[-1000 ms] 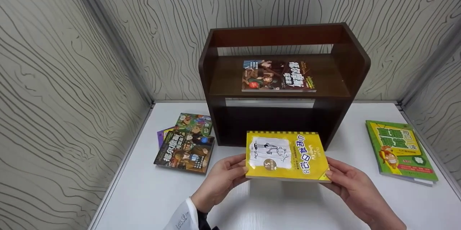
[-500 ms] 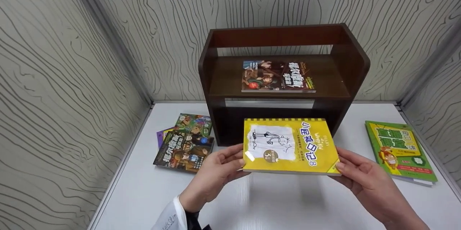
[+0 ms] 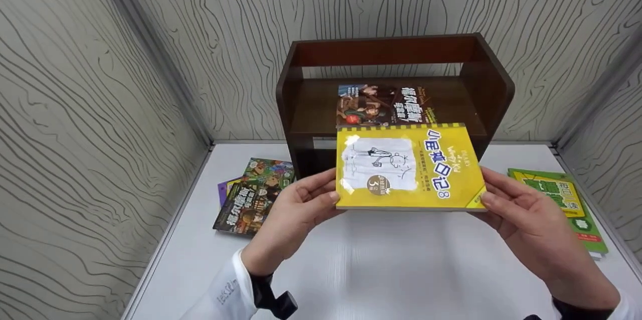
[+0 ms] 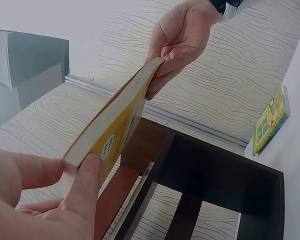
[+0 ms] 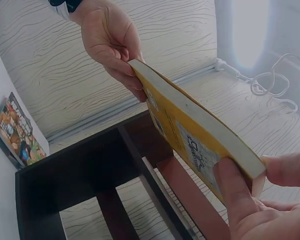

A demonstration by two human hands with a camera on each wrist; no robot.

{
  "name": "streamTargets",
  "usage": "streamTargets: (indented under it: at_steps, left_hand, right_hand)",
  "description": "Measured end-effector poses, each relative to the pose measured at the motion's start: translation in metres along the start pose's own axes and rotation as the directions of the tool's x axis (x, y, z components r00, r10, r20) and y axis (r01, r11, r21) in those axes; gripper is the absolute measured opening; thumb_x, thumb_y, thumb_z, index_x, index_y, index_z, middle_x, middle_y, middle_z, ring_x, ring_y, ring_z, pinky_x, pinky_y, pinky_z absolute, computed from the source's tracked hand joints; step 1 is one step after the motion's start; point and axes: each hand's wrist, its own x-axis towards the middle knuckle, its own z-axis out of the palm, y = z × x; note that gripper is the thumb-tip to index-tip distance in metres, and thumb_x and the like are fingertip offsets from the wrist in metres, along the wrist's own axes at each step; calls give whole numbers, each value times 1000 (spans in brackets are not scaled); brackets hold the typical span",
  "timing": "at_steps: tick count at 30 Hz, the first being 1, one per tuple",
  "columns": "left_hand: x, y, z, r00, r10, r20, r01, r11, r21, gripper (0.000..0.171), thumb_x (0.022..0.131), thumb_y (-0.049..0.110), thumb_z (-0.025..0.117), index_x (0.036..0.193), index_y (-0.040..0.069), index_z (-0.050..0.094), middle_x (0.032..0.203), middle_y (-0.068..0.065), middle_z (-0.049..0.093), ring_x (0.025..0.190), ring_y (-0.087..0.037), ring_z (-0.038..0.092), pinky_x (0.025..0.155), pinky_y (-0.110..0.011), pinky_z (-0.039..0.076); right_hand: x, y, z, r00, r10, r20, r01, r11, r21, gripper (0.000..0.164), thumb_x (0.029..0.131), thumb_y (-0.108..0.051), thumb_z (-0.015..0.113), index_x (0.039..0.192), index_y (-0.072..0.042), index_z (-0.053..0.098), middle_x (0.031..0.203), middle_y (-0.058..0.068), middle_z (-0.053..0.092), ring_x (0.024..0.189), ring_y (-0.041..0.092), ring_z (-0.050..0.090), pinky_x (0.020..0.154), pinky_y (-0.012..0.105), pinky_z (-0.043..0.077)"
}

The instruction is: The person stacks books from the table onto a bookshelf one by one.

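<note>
A yellow book (image 3: 401,169) with a line drawing on its cover is held flat in the air between both hands. My left hand (image 3: 296,214) pinches its left end, thumb on top and fingers beneath. At the opposite end, my right hand (image 3: 531,224) grips the near corner the same way. Both wrist views show the page edges of the yellow book (image 4: 110,115) and the fingers around it. Behind it stands a dark brown two-tier bookshelf (image 3: 489,59). On the upper tier lies a brown comic-style book (image 3: 381,104), its front edge overlapped by the yellow one in the head view.
Left of the shelf, a dark-covered book (image 3: 243,209) lies over a green book (image 3: 271,172) and a purple one (image 3: 222,192). A green-and-yellow book (image 3: 592,232) rests at the right, partly behind my right hand. Patterned wall panels (image 3: 241,9) enclose the white table (image 3: 371,270).
Both hands have raised the yellow book from in front of the lower tier up to the front edge of the upper tier. The other books and the shelf stay where they were.
</note>
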Motion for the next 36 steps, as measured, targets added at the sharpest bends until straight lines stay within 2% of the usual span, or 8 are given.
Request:
streamTargets:
  at_steps: [7, 14, 18, 23, 27, 30, 33, 36]
  left_hand:
    - [17, 7, -2, 999, 19, -26, -19, 1000, -1, 44, 90, 6, 56, 132, 2, 44, 124, -17, 52, 111, -30, 52, 89, -37, 44]
    - [45, 17, -5, 997, 53, -63, -53, 999, -9, 42, 90, 6, 55, 131, 1, 45, 125, -14, 52, 111, -27, 53, 89, -37, 44]
    - [62, 21, -8, 993, 75, -91, -71, 996, 51, 42, 91, 8, 54, 131, 1, 45, 124, -13, 53, 109, -25, 55, 89, -35, 45]
    - [82, 25, -10, 982, 99, -162, -72, 984, 162, 42, 92, 9, 54, 131, 1, 45, 120, -10, 55, 105, -19, 57, 86, -30, 47]
    - [100, 27, -12, 969, 131, -211, -70, 959, 274, 39, 92, 9, 53, 129, 1, 48, 117, -8, 56, 101, -16, 59, 83, -27, 48]
    - [113, 28, -14, 957, 151, -246, -53, 930, 363, 37, 92, 9, 53, 127, 2, 51, 115, -5, 58, 98, -13, 60, 81, -26, 49]
    - [125, 29, -15, 949, 166, -267, -35, 900, 435, 35, 91, 8, 53, 126, 3, 52, 114, -3, 58, 96, -11, 60, 80, -24, 49]
    - [134, 32, -17, 946, 173, -274, -18, 872, 489, 35, 92, 8, 53, 126, 3, 52, 114, -1, 58, 96, -9, 59, 81, -23, 49]
  right_hand:
    - [19, -7, -2, 1000, -20, 11, 20, 999, 42, 55, 93, -4, 50, 142, -3, 26, 137, 13, 41, 115, 24, 50, 91, 36, 40]
    - [45, -15, -1, 998, -49, 24, 48, 997, 52, 53, 93, -5, 50, 141, -2, 28, 137, 17, 39, 111, 25, 52, 91, 34, 41]
    - [62, -19, -1, 998, -55, -22, 55, 998, 37, 53, 92, -8, 53, 140, -2, 31, 136, 20, 36, 110, 26, 52, 91, 34, 40]
    - [83, -21, -2, 994, -49, -98, 49, 999, -3, 54, 88, -12, 59, 137, -3, 38, 136, 18, 36, 109, 26, 51, 91, 32, 41]
    - [99, -21, -4, 989, -62, -136, 47, 992, -114, 55, 87, -16, 62, 136, -3, 41, 133, 18, 40, 107, 26, 51, 89, 28, 44]
    - [110, -21, -6, 984, -74, -162, 28, 962, -270, 55, 88, -21, 61, 135, -4, 41, 129, 16, 45, 103, 23, 53, 84, 23, 47]
    - [120, -21, -7, 980, -84, -178, -1, 903, -431, 53, 89, -27, 58, 136, -5, 42, 126, 13, 49, 100, 20, 53, 78, 20, 48]
    - [129, -22, -6, 979, -87, -186, -25, 851, -524, 52, 91, -30, 55, 136, -7, 42, 126, 10, 50, 101, 19, 52, 78, 19, 48]
